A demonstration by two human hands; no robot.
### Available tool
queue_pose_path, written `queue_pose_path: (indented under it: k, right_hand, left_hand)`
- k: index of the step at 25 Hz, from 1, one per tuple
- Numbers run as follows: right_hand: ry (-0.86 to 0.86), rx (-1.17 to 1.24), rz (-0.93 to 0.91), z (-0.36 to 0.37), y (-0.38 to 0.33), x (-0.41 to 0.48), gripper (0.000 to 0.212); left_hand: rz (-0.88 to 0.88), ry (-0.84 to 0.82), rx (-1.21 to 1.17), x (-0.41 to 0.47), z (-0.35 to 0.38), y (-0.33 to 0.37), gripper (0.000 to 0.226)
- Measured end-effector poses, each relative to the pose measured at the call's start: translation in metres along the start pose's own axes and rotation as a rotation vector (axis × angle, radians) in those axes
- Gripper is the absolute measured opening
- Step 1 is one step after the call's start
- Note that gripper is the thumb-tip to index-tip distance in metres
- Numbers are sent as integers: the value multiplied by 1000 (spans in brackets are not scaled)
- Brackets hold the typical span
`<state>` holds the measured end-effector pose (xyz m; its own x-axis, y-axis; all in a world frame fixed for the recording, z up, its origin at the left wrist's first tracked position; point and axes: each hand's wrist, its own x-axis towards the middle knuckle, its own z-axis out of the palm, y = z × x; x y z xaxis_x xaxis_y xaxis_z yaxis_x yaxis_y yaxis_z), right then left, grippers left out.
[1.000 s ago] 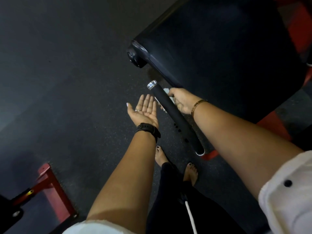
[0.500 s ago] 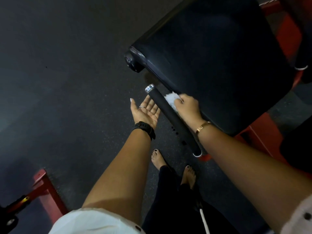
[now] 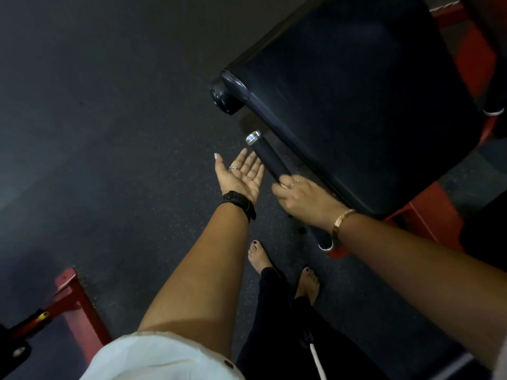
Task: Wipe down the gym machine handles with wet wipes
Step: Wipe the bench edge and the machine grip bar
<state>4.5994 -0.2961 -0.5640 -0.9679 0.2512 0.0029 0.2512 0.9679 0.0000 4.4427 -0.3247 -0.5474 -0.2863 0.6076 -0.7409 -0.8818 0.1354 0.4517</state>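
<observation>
A black foam-covered machine handle (image 3: 270,159) with a silver end cap slants down toward me beside the seat. My right hand (image 3: 304,198) grips it about midway, fingers curled over the top. The wet wipe is hidden under that hand. My left hand (image 3: 241,175) hovers just left of the handle's upper part, palm up with fingers straight, holding nothing. A black watch sits on the left wrist and a gold bracelet on the right.
A black padded seat (image 3: 356,100) fills the upper right, close behind the handle. Red machine frame (image 3: 428,218) runs beneath it, and another red frame piece (image 3: 78,305) lies at lower left. My bare feet (image 3: 260,259) stand on the dark speckled rubber floor (image 3: 123,146).
My right hand has slid down the handle toward me, away from the silver cap, and the white wipe is no longer visible. My left hand stayed open beside the handle.
</observation>
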Motion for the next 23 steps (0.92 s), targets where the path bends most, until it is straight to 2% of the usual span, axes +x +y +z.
queue_pose_path:
  k: [2,4,5,8,10,11,13,15,17,19,21,23]
  right_hand:
    - [44,12,113,-3,-4,9,5]
    - [164,30,217,-15,0,48,11]
    - [127,8,231,-22,4,66,19]
    - [-240,-200,135,-23,9,79,36]
    - [-295,-321,17,-12,2,44,37]
    - [-243,-351,-29,-6,0,24,32]
    - [-81,-138,-45,0,1,-10,30]
    - [85,125,135,-5,8,-6,31]
    - [226,244,356,-21,19,30,35]
    - [110,337,431,-36,27,61,45]
    - [-20,407,404,-27,27,62,50]
    - [6,371,407,-9,17,28,55]
  left_hand:
    - [19,-4,-5,-2,2,5,75]
    - [25,9,11,0,2,8,73]
    - [30,13,15,0,2,9,73]
    - [12,-10,13,-1,1,6,76]
    - [-11,-26,56,-5,1,3,78]
    - [-8,-25,56,-6,2,2,77]
    - [20,-27,21,-8,4,2,75]
    - [31,-23,6,-9,6,2,74]
    - [33,-11,25,-11,8,-1,73]
    - [43,-5,34,-13,9,-5,74]
    - [61,-16,29,-14,9,-6,73]
    - [69,-13,27,-12,9,-8,72]
